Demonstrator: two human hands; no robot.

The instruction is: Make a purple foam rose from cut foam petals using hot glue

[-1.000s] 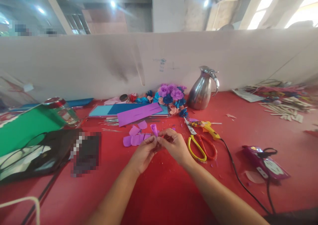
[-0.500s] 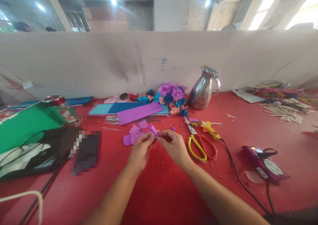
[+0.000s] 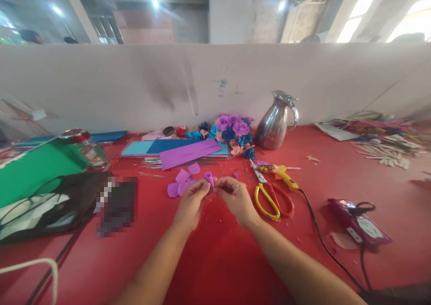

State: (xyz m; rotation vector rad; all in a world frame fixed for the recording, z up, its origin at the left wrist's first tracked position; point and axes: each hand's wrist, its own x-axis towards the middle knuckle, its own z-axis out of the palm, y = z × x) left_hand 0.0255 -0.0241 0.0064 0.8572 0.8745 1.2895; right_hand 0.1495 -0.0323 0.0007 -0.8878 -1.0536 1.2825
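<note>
A rolled purple paper petal [image 3: 208, 178] stands up between my fingertips over the middle of the red table. My left hand [image 3: 193, 202] pinches its lower part from the left. My right hand [image 3: 236, 198] is closed at its base from the right, with fingertips bunched together. Loose purple petals [image 3: 182, 182] lie just behind and left of my left hand. Beyond them, a purple paper strip [image 3: 190, 153] rests on blue sheets [image 3: 138, 148]. Red-and-yellow scissors [image 3: 267, 195] lie to the right of my right hand.
A yellow glue gun [image 3: 284, 176] with a black cord lies behind the scissors. Paper flowers [image 3: 232, 128] and a steel jug [image 3: 273, 123] stand by the wall. At left are a glass jar [image 3: 88, 150] and a black bag [image 3: 81, 197]; at right, a purple power socket [image 3: 360, 222].
The rolled petal has turned between my fingers, from leaning left to more upright, and its coiled top now shows. Both hands stay in nearly the same place.
</note>
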